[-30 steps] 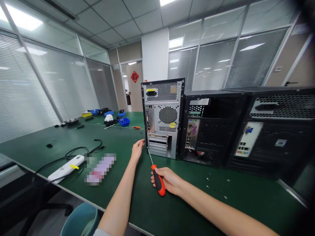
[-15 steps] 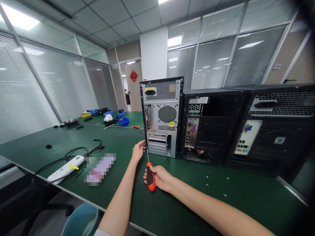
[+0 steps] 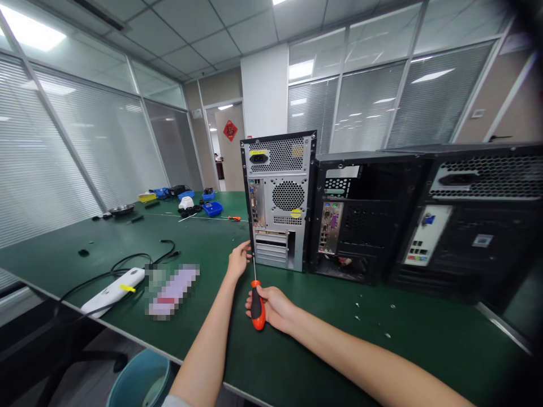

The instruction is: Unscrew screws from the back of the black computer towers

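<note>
A grey and black computer tower (image 3: 278, 198) stands upright on the green table, its back panel facing me. My right hand (image 3: 274, 308) is closed around the red and black handle of a screwdriver (image 3: 258, 308). The shaft points up and away, its tip at the lower left edge of the tower's back, where a screw may sit; the tip is too small to make out. Beside that same edge is my left hand (image 3: 240, 260), fingers stretched out against the tower's side, with nothing visible in them. Some of its fingertips are hidden.
Two black computer cases (image 3: 365, 220) (image 3: 487, 226) stand to the right. Several small screws (image 3: 387, 336) lie before them. A white power strip (image 3: 114, 291) with black cables and a blurred-out flat object (image 3: 175, 291) lie left. Blue trays (image 3: 212, 209) and another screwdriver (image 3: 234, 219) are farther back.
The screwdriver handle has turned and shifted slightly left in my right hand. My left hand stays at the tower's edge.
</note>
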The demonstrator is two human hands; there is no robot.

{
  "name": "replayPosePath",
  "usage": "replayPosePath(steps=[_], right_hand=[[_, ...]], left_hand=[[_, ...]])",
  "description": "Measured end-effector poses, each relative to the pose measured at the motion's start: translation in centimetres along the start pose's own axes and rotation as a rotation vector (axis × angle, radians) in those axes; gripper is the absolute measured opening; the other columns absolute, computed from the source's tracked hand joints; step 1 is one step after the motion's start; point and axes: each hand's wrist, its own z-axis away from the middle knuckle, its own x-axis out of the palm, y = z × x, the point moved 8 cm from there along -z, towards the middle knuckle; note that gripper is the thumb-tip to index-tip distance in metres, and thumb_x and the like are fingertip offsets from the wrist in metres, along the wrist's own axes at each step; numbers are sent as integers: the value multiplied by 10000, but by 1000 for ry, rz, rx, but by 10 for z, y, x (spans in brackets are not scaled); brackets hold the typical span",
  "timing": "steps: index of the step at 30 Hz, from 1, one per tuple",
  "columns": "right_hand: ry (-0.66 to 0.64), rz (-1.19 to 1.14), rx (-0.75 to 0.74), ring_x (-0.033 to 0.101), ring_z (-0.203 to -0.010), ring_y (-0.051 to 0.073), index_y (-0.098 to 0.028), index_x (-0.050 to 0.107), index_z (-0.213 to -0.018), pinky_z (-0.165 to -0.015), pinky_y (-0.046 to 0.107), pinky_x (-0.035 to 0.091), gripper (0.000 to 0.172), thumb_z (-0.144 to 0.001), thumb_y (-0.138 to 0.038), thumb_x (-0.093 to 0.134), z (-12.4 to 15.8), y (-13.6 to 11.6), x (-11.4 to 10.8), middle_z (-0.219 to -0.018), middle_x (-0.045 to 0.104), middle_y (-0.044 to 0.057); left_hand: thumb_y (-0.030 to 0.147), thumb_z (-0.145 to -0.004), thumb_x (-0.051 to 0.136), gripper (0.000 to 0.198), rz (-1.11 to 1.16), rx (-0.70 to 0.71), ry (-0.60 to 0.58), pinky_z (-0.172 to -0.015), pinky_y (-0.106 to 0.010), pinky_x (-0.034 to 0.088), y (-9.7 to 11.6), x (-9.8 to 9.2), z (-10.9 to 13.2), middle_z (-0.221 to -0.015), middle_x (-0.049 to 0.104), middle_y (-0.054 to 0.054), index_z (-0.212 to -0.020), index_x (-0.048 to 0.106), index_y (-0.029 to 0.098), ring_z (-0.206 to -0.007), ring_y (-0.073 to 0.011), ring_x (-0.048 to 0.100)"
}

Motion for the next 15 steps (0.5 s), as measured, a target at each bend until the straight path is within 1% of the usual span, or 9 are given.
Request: replayPosePath(steps=[5, 8, 12, 15], right_hand=[[11, -1, -22, 602, -543, 141, -110, 532, -742, -661, 341, 498, 275, -920, -224, 356, 1, -1, 3, -588, 576, 36], [18, -4, -33, 600, -534, 142, -109, 528, -735, -630, 332, 499, 280, -921, -210, 345, 3, -2, 6, -582, 581, 39], [37, -25, -43, 592, -533, 129, -113, 523, -731, -631, 324, 502, 272, -920, -197, 348, 4, -2, 8, -580, 585, 33], [46, -50, -42, 593, -536, 125, -110, 519, -729, -635, 315, 501, 279, -924, -196, 338, 4, -1, 12, -573, 581, 32]], left_hand=[[134, -808, 453, 403, 20, -48, -17, -542, -169, 500, 0, 2, 3, -1041, 627, -63, -1193, 551, 205, -633, -59, 587], [200, -811, 508, 371, 45, -108, -48, -551, -207, 526, -1, 4, 8, -951, 635, -57, -1180, 547, 189, -611, -71, 596], [301, -779, 599, 301, 81, -224, -103, -558, -237, 538, -3, 7, 17, -750, 636, -46, -1023, 584, 126, -590, -105, 616], [266, -794, 584, 227, 103, -307, -173, -548, -241, 534, -4, 12, 26, -693, 640, -59, -949, 560, 102, -587, -123, 629]])
